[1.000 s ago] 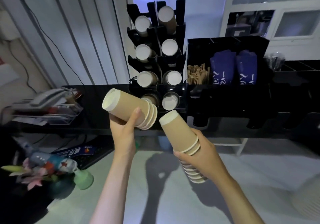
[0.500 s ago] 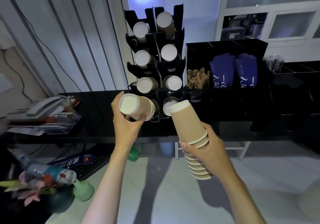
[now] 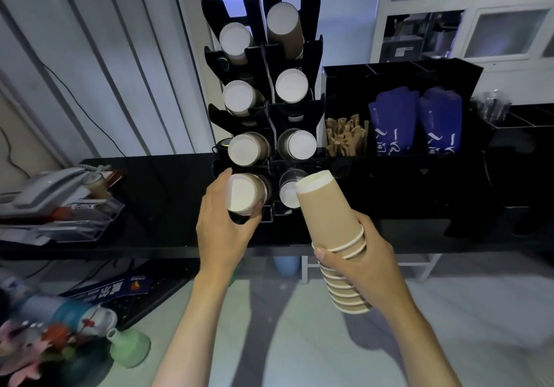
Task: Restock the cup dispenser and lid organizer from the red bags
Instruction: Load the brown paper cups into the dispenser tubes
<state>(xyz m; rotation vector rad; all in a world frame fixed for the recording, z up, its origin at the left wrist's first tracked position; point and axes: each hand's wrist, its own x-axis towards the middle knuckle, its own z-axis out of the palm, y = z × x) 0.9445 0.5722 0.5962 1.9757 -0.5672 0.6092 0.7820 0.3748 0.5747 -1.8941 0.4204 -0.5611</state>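
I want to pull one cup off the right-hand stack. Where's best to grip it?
Grip the top cup around its bare sidewall, coming from the left. It points base up, tilted left; the right hand already wraps the rims below.

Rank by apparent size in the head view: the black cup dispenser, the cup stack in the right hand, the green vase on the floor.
1. Black cup dispenser, clearly the largest.
2. Cup stack in the right hand; it sits nearer the camera, so it looks bigger than it is.
3. Green vase, smallest.
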